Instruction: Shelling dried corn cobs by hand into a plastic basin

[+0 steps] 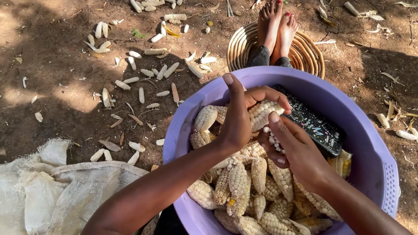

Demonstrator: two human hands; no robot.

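Smooth matt plastic basin (375, 160), rough woven sack (40, 191).

Maize cobs (257, 203) fill the basin (378, 178); sack (30, 190) left, woven basket (308, 55) beyond it

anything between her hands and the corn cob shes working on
Nothing visible does. The left hand already grips the pale, partly shelled corn cob over the round purple plastic basin, and the right hand is cupped just under it, holding loose kernels.
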